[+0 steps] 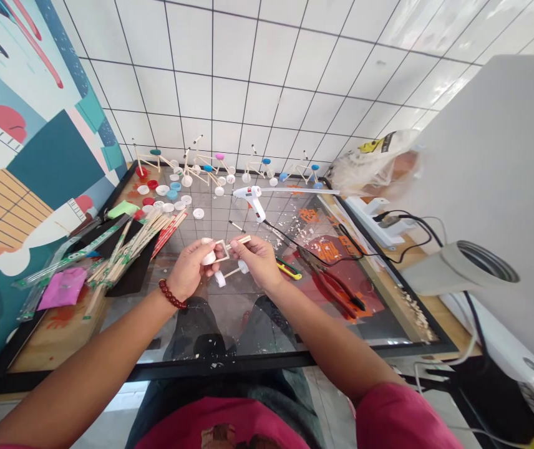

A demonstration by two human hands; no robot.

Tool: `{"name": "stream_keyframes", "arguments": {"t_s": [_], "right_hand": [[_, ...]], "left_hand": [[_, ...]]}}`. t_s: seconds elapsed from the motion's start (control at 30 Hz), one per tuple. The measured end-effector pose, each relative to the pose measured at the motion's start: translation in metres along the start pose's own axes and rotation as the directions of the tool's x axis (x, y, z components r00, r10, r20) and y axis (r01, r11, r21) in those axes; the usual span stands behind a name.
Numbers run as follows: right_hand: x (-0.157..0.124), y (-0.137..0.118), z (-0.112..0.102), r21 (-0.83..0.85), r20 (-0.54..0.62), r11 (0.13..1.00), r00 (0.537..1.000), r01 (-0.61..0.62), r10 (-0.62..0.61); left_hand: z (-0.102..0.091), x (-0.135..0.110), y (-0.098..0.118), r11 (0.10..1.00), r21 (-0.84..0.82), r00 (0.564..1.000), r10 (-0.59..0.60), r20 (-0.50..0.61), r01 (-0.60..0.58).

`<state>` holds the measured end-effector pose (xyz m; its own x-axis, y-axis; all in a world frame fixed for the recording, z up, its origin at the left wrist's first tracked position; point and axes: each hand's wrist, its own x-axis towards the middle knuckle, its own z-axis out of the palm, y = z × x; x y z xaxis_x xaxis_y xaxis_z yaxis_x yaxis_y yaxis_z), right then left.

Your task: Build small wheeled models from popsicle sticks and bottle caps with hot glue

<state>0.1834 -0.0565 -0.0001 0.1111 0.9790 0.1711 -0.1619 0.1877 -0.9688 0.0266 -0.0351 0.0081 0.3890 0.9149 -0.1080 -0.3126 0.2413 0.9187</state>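
My left hand (191, 267) grips a white bottle cap (209, 254) that is joined to a small frame of pale wooden stick pieces (223, 251). In my right hand (258, 260), thumb and fingers pinch a short wooden stick (243, 239) beside that frame; whether the two touch I cannot tell. Just below the hands, a stick axle (232, 272) with a white cap at each end rests on the glass tabletop. A dark-tipped stick (237, 227) lies just beyond my fingers.
A white glue gun (252, 203) lies ahead, its cord running right. Red-handled pliers (335, 280) and a yellow-green cutter (288, 269) sit to the right. Wooden sticks (124, 249) and loose caps (172, 194) are at left. Several stick-and-cap models (208, 168) line the tiled wall.
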Motion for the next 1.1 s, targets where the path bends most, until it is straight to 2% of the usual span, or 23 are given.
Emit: {"name": "stream_keyframes", "arguments": {"t_s": [1.1], "right_hand": [[0.0003, 0.0043, -0.0016, 0.007, 0.019, 0.999, 0.999, 0.031, -0.031]], "left_hand": [[0.0014, 0.0, 0.0008, 1.0, -0.006, 1.0, -0.008, -0.015, 0.008]]}}
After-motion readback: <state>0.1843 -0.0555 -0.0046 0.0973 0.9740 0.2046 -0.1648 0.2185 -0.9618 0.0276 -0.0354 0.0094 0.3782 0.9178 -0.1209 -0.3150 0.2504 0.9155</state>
